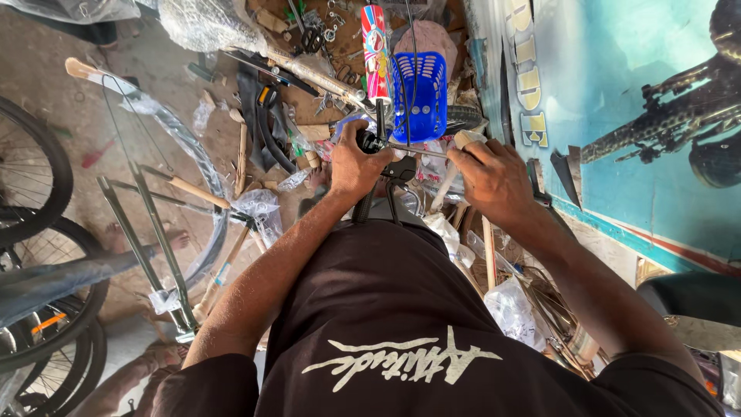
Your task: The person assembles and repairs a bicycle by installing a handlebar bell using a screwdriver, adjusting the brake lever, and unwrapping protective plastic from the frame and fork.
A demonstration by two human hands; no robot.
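Left hand (351, 166): centre of the frame, fingers wrapped tight round a black handlebar part (369, 143) of a small bike.
Right hand (494, 181): just right of centre, fist closed on a wooden tool handle (465, 140); a thin metal rod (421, 149) runs from it to the black part.
Basket (421, 96): blue plastic, just above the hands, at the top centre.
Bike frame tube (377, 50): brightly printed, upright, touching the basket's left side.
Hammer (224, 270): wooden shaft, lying on the ground lower left of the hands.
Wheels (38, 255): spoked, stacked at the left edge.
Banner (617, 85): blue, with a bicycle picture, filling the upper right.
Floor (147, 62): dusty, strewn with tools, tyre strips and plastic wrap.
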